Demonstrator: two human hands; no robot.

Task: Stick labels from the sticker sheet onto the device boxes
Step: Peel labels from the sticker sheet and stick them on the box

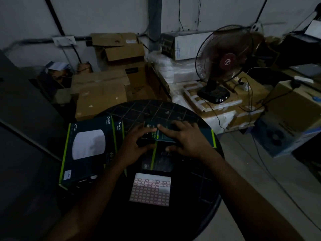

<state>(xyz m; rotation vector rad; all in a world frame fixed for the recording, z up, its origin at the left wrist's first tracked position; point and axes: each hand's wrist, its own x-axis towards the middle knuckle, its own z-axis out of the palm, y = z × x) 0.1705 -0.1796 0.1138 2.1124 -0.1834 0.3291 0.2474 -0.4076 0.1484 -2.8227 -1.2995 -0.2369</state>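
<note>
Dark box point(173, 134) under both hands' grip point(161, 141)

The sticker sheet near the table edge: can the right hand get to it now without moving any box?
Probably yes. The sticker sheet lies uncovered on the table, just below the right hand, which rests on a device box; nothing lies between.

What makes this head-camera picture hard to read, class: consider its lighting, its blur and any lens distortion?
Head view: dim throughout, so the round black table nearly swallows the dark green device box under both hands; the white sticker sheet with red-edged labels and the white disc printed on the left box stand out brightest; background cartons look softly blurred; the wide-angle lens bows the edges.
</note>
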